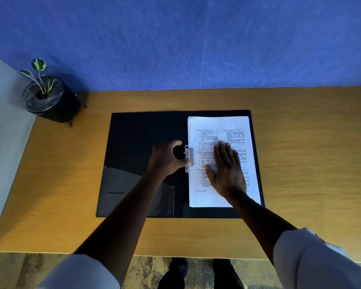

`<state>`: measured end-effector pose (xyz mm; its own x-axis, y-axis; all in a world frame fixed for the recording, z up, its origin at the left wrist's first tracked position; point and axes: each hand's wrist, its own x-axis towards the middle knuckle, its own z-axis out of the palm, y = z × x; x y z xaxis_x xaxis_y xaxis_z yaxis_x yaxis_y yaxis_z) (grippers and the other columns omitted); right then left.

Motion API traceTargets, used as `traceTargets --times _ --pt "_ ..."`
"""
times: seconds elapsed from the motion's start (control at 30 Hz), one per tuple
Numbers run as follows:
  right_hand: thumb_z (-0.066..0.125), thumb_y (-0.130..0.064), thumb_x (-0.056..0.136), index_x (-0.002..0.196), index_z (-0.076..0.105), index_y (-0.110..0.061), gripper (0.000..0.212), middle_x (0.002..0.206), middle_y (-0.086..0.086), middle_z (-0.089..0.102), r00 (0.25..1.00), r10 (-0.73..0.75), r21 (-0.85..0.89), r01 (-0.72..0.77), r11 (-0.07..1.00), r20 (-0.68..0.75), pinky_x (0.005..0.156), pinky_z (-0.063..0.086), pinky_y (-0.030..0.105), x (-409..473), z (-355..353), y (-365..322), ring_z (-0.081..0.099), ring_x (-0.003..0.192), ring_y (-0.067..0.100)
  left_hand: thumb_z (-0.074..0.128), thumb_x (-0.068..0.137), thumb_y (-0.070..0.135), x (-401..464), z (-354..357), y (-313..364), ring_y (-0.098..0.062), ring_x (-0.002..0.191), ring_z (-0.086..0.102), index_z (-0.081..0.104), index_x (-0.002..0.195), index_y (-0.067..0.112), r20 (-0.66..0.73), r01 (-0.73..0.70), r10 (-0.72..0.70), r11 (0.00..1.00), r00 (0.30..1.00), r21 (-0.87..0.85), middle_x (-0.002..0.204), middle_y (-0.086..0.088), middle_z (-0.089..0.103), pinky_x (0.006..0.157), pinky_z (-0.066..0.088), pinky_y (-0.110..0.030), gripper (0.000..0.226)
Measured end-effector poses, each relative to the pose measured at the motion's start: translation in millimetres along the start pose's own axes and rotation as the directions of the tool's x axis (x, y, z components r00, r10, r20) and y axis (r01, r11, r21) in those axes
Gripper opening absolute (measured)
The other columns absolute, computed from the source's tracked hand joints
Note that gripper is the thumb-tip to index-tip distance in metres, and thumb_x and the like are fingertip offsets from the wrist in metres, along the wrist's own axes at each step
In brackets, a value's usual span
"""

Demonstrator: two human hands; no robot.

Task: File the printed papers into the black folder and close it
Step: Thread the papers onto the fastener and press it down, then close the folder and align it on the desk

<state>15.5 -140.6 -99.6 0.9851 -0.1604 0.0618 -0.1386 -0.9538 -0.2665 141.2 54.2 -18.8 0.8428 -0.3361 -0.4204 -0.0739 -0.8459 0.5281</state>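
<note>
Here, at the far left of the wooden table [300, 142] stands a small green plant in a black pot [50, 103]. The flat black plastic folder [138, 132] lies open mid-table. The left hand [167, 158] curls around the metal spring clip [189, 158] at the spine, fingers pinching it. Just right, the right hand [227, 172] presses flat, fingers spread, on the white printed papers [219, 126] in the folder's right half.
</note>
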Motion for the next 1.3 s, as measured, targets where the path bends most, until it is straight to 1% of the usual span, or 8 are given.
traceTargets --times 0.03,0.1,0.17,0.23,0.5,0.67,1.07,1.3 --pt "0.033 -0.053 0.103 0.158 0.018 -0.004 0.075 0.167 0.016 0.013 1.0 0.001 -0.002 -0.001 1.0 0.0 0.127 0.013 0.047 0 0 0 0.006 0.156 0.029 0.082 0.067 0.055 0 2 -2 -0.029 0.147 0.028 0.041 0.148 0.03 -0.015 0.022 -0.021 0.998 1.0 0.066 0.157 -0.004 0.036 0.117 0.029 -0.048 0.094" --pt "0.03 -0.054 0.103 0.159 0.018 -0.004 0.076 0.167 0.016 0.013 1.0 0.0 -0.002 0.0 1.0 0.003 0.127 0.012 0.047 0 0 0 0.006 0.156 0.029 0.08 0.065 0.063 -1 5 -6 -0.035 0.153 0.002 0.02 0.157 0.031 -0.005 0.078 -0.078 0.991 0.997 0.113 0.167 -0.006 0.008 0.121 0.015 -0.055 0.114" --pt "0.03 -0.054 0.103 0.159 0.016 -0.005 0.076 0.168 0.015 0.012 1.0 0.002 -0.002 -0.002 1.0 0.011 0.127 0.012 0.047 0 1 0 0.005 0.156 0.029 0.077 0.065 0.068 -1 9 -11 -0.035 0.154 -0.008 0.009 0.159 0.028 0.013 0.104 -0.106 0.987 0.994 0.126 0.168 -0.005 -0.005 0.121 0.009 -0.057 0.123" --pt "0.031 -0.054 0.103 0.159 0.016 -0.005 0.076 0.168 0.015 0.011 1.0 0.007 -0.012 -0.007 1.0 0.016 0.127 0.012 0.046 0 0 0 0.005 0.156 0.028 0.074 0.066 0.071 -3 13 -15 -0.035 0.153 -0.012 0.004 0.159 0.026 0.012 0.097 -0.1 0.984 0.995 0.151 0.168 -0.004 -0.01 0.122 0.007 -0.057 0.125" --pt "0.038 -0.051 0.103 0.158 0.019 -0.004 0.075 0.167 0.016 0.014 1.0 0.006 -0.01 -0.006 1.0 0.001 0.127 0.013 0.046 0 -1 -1 0.007 0.156 0.029 0.07 0.066 0.076 -7 24 -17 -0.034 0.153 -0.014 -0.001 0.159 0.027 -0.06 0.085 -0.073 0.97 0.996 0.227 0.168 -0.005 -0.012 0.123 0.003 -0.056 0.126" --pt "0.037 -0.052 0.103 0.158 0.02 -0.004 0.075 0.167 0.015 0.015 1.0 0.013 -0.003 -0.013 1.0 -0.008 0.127 0.013 0.046 0 0 -1 0.008 0.156 0.028 0.067 0.067 0.078 -8 34 -20 -0.033 0.153 -0.017 -0.004 0.159 0.027 -0.096 0.087 -0.065 0.964 0.993 0.251 0.167 -0.004 -0.015 0.123 -0.001 -0.055 0.127" --pt "0.032 -0.053 0.103 0.158 0.023 -0.004 0.074 0.166 0.016 0.019 1.0 0.014 0.004 -0.014 1.0 -0.012 0.126 0.016 0.047 0 -1 -2 0.011 0.156 0.029 0.066 0.068 0.077 -6 34 -21 -0.035 0.152 -0.018 -0.004 0.159 0.025 -0.071 0.068 -0.051 0.962 0.996 0.265 0.167 -0.005 -0.017 0.122 -0.001 -0.058 0.126" --pt "0.03 -0.054 0.103 0.158 0.021 -0.004 0.075 0.166 0.016 0.019 1.0 0.013 -0.006 -0.013 1.0 -0.011 0.127 0.014 0.045 0 -2 -2 0.011 0.156 0.029 0.067 0.068 0.076 -4 31 -22 -0.035 0.152 -0.018 -0.003 0.159 0.025 -0.045 0.06 -0.05 0.964 0.998 0.26 0.167 -0.005 -0.016 0.122 -0.001 -0.058 0.125"
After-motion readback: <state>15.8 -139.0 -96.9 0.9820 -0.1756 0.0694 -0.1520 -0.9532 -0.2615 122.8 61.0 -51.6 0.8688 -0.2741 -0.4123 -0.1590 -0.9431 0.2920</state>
